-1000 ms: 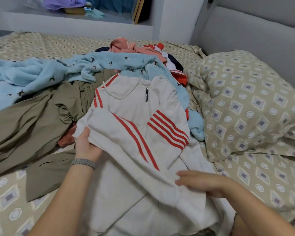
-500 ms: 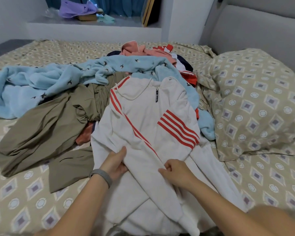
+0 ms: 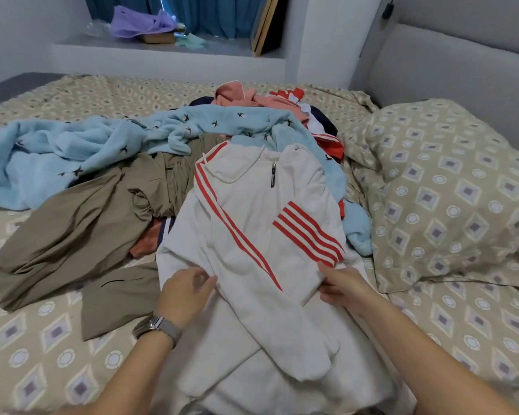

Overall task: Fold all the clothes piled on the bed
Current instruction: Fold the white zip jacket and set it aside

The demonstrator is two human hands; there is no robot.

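Clothes for folding lay mostly unsorted on the bed (image 3: pixel 72 348): only the white zip hoodie (image 3: pixel 252 235) was under way, spread flat with both sleeves crossed over its front. Behind it, the olive garment (image 3: pixel 72 229), blue fleece (image 3: pixel 72 151) and pink top (image 3: pixel 240 95) remained crumpled. The left hand (image 3: pixel 186 295) rested on it with relaxed fingers, and the right hand (image 3: pixel 342 286) pinched its side edge.

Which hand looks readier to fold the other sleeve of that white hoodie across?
Probably the right hand. It sits at the white hoodie's right edge, just below the striped sleeve not yet folded in. The left hand rests by the sleeve already crossing the front.
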